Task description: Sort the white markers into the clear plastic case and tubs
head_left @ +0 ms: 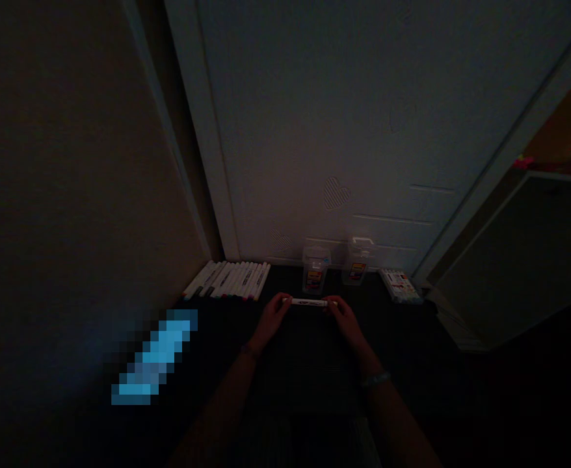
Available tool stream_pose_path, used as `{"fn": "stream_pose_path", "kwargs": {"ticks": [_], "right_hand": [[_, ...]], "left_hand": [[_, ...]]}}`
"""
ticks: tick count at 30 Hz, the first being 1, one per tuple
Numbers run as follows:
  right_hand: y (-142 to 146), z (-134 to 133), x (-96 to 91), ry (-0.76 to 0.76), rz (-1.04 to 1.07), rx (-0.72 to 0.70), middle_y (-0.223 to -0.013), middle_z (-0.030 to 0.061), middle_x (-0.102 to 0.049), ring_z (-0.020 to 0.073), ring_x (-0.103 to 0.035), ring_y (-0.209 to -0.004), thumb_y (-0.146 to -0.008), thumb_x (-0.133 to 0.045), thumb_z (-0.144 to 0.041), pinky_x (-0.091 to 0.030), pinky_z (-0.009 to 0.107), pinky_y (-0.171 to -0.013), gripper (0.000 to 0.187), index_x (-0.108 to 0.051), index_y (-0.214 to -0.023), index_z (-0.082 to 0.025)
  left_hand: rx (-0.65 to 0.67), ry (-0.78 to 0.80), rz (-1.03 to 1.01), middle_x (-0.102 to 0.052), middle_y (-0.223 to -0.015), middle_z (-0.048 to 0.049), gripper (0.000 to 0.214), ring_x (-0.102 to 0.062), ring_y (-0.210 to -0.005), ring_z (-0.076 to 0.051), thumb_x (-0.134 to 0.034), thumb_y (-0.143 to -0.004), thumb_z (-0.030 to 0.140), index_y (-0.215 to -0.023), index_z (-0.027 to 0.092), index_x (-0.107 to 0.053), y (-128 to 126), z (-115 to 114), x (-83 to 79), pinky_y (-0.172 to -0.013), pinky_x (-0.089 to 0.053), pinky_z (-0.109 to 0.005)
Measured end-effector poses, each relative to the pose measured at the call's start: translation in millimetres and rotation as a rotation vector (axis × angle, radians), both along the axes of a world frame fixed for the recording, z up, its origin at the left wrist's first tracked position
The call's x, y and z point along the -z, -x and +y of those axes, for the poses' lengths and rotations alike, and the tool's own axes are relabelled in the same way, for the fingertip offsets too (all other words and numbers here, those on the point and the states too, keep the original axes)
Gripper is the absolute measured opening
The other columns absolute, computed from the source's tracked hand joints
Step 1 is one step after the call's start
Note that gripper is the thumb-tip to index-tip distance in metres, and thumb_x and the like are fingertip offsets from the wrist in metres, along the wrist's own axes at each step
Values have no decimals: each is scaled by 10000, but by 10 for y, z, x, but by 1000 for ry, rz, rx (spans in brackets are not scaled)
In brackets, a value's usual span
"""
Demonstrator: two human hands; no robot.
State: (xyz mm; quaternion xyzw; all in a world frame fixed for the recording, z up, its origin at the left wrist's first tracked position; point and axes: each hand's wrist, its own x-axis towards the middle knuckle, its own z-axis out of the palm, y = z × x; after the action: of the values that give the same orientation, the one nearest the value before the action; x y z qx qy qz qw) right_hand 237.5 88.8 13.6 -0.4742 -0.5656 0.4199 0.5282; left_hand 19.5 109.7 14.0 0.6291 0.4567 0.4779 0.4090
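Note:
The scene is very dark. A white marker (309, 302) lies level between my two hands, just above a black surface (309, 364). My left hand (272, 318) pinches its left end and my right hand (345, 318) pinches its right end. Both wrists wear a band. A row of several white markers (229, 279) lies side by side at the back left. Behind my hands stand two clear plastic containers (315, 270) with coloured labels, the second container (358, 263) to the right. A smaller bunch of markers (401, 286) lies at the back right.
A white door (344, 130) with heart patterns rises behind the surface. A beige wall (71, 162) stands on the left. A dark panel with a pale frame (524, 260) leans at the right. A blurred bright blue patch (156, 357) sits at the left.

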Motion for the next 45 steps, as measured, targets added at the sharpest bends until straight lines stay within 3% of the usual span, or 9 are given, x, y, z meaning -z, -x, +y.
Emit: {"fn": "stream_pose_path", "kwargs": {"ticks": [7,11,16,18,21,25,28,36,45], "right_hand": [[20,-47,12,-7,-161,-41,-808,9,-614,150,-562,-722,-838,-426,-485,-443,260,-653,351,-557,-1040,-229],[64,-115,10,-148,-447,-70,-888,7,-627,158,-570,-803,-870,-419,-418,-440,277,-733,291,-546,-1078,-258],[94,-155,-41,-299,-689,-75,-963,33,-622,172,-569,-872,-884,-428,-365,-432,292,-785,270,-556,-1097,-260],[106,-166,-72,-329,-753,-59,-949,41,-624,173,-569,-854,-878,-446,-366,-437,288,-767,274,-560,-1102,-259],[127,-177,-102,-390,-801,-60,-962,47,-629,184,-556,-884,-863,-482,-353,-431,297,-778,266,-570,-1095,-256],[140,-171,-78,-460,-856,-80,-969,60,-630,206,-540,-907,-824,-549,-299,-419,327,-796,239,-588,-1051,-235],[137,-165,-42,-463,-907,-88,-937,73,-626,212,-542,-882,-800,-575,-262,-422,329,-776,201,-599,-992,-208],[152,-167,-57,-407,-915,-97,-936,60,-621,202,-546,-874,-802,-570,-252,-426,301,-738,214,-581,-1015,-240],[125,-142,-21,-371,-928,-92,-951,53,-618,200,-543,-899,-755,-602,-197,-416,288,-765,221,-573,-973,-216]], "left_hand": [[-46,8,-68,-518,-695,25,317,-461,-615,-111,-501,-779,458,-895,174,-582,-10,-2,-35,-562,-362,-208],[-165,-9,-118,-486,-646,36,312,-430,-569,-100,-511,-773,469,-852,176,-583,-6,-31,-95,-523,-332,-201],[-206,-71,-216,-508,-666,29,266,-450,-600,-97,-536,-780,427,-853,175,-582,5,-104,-196,-568,-357,-196],[-170,-57,-255,-548,-707,15,286,-474,-622,-102,-555,-771,414,-922,173,-595,-16,-134,-207,-589,-378,-201],[5,-1,-247,-620,-834,-33,340,-541,-717,-139,-603,-736,397,-989,171,-619,-110,-194,-180,-658,-425,-238],[191,-73,-62,-638,-943,-56,283,-553,-906,-201,-657,-699,359,-930,196,-670,-294,-304,-134,-816,-429,-320],[202,-149,47,-630,-899,-42,260,-547,-880,-189,-656,-707,346,-928,210,-679,-368,-359,-140,-819,-426,-320],[175,-193,64,-615,-894,-34,242,-537,-857,-181,-643,-724,332,-934,216,-676,-319,-355,-137,-780,-431,-300],[325,-205,83,-560,-882,-33,246,-524,-827,-157,-602,-766,327,-976,214,-663,-333,-376,-235,-774,-419,-283]]}}
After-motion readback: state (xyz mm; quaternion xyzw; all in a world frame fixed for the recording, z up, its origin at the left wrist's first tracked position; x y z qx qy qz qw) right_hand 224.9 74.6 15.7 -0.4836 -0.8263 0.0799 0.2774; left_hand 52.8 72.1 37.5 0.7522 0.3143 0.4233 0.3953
